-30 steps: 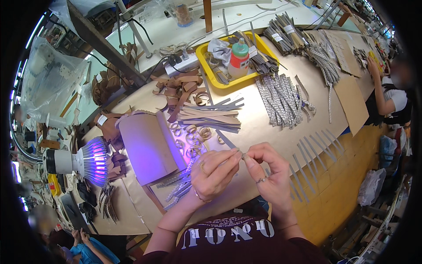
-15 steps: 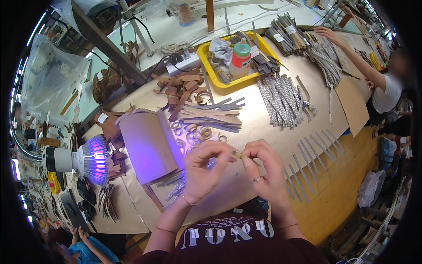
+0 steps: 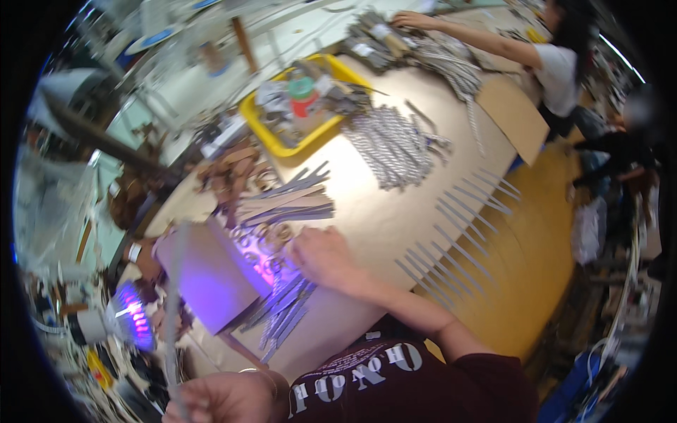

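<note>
At the lower left, my left hand is closed on a long thin grey strip that rises from its fingers, blurred by motion. Over the middle of the table, my right hand is palm down at the edge of a group of small coiled strips; its fingertips are blurred, so whether they grip a coil is unclear. Beside it lie silvery braided and flat strips. A curved brown sheet stands left of the coils under violet light.
A lit lamp stands at the left. Beyond the coils lie flat grey and tan strips, a yellow tray with a bottle, and braided strips. Several grey strips overhang the right table edge. A co-worker's arm reaches in.
My hands have parted: the left swung down to the lower left with a long strip, and the right moved left to the coils. The view has shifted; more grey strips show along the right edge.
</note>
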{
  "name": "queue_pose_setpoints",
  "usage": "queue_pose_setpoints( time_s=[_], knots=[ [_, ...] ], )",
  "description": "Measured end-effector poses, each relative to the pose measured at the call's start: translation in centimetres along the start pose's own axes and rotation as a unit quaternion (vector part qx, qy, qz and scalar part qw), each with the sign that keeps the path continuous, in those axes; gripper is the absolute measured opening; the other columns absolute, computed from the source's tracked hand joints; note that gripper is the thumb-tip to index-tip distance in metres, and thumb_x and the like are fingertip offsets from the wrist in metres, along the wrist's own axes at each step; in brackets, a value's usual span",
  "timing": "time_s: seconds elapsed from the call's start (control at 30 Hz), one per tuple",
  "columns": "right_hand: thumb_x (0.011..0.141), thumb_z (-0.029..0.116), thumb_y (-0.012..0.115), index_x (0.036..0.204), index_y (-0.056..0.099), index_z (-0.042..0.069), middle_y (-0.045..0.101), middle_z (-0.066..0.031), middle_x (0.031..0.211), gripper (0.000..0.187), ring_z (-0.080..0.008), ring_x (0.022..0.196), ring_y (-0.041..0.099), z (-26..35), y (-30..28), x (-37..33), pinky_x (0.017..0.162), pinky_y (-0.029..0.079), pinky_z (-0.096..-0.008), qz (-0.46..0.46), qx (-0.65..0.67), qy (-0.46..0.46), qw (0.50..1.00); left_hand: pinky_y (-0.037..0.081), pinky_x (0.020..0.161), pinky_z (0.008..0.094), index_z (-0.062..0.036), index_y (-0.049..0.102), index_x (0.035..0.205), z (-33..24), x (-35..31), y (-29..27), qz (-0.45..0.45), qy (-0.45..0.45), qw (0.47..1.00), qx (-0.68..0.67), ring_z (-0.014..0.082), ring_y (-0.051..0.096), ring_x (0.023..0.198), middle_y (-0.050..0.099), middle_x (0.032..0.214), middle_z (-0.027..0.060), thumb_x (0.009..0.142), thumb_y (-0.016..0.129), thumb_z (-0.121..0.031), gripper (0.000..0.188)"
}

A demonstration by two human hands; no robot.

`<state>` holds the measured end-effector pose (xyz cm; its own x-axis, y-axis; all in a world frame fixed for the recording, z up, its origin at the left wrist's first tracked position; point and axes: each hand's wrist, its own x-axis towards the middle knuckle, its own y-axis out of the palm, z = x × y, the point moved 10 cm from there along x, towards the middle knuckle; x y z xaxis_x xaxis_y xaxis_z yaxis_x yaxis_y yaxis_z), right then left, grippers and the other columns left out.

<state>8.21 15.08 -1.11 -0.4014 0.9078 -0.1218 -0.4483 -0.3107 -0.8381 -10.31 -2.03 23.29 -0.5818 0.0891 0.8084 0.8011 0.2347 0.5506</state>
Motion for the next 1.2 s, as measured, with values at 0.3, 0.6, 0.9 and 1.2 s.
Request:
queue_pose_setpoints(
  time_s=[0.3, 0.6, 0.9, 1.2],
  knots=[
    [0.087, 0.018, 0.062, 0.112, 0.062, 0.007, 0.062, -0.0135, 0.109, 0.028, -0.0273, 0.104, 0.059, -5.9, -9.9, -6.5, 0.086, 0.044, -0.0417, -0.241, -0.073, 0.07, 0.965, 0.052, 0.067, 0.0266, -0.0004, 0.039, 0.124, 9.8, -12.3, 3.9, 0.234, -0.412, 0.857, 0.201, 0.0153, 0.057, 0.071, 0.059, 0.093, 0.0137, 0.097, 0.048, 0.001, 0.028],
    [0.087, 0.025, 0.072, 0.108, 0.066, 0.006, 0.069, -0.0125, 0.098, 0.03, -0.0278, 0.098, 0.064, -3.9, -17.8, -14.2, 0.09, 0.046, -0.0408, -0.213, 0.207, -0.065, 0.953, 0.055, 0.073, 0.027, 0.002, 0.046, 0.129, 8.8, -20.3, 11.7, 0.604, -0.279, 0.742, 0.086, 0.0223, 0.065, 0.091, 0.057, 0.122, 0.0176, 0.084, 0.065, 0.012, 0.05],
    [0.089, 0.014, 0.064, 0.097, 0.069, 0.004, 0.069, -0.0145, 0.08, 0.014, -0.0259, 0.072, 0.067, -19.8, -19.6, -16.4, 0.069, 0.052, -0.0358, -0.23, 0.165, 0.167, 0.944, 0.054, 0.088, 0.0369, -0.0016, 0.052, 0.129, 11.4, -21.2, 8.9, 0.558, -0.367, 0.721, 0.186, 0.0322, 0.063, 0.108, 0.052, 0.135, 0.0209, 0.08, 0.073, 0.001, 0.053],
    [0.087, 0.035, 0.072, 0.073, 0.069, -0.001, 0.064, -0.0096, 0.064, 0.038, -0.0149, 0.063, 0.058, -43.5, -23.9, -19.2, 0.062, 0.047, -0.0337, -0.202, -0.002, 0.382, 0.902, 0.051, 0.093, 0.0404, -0.0038, 0.061, 0.121, 11.4, -21.6, 4.7, 0.605, -0.373, 0.644, 0.282, 0.0343, 0.061, 0.111, 0.052, 0.137, 0.0188, 0.08, 0.075, -0.008, 0.043]
  ],
)
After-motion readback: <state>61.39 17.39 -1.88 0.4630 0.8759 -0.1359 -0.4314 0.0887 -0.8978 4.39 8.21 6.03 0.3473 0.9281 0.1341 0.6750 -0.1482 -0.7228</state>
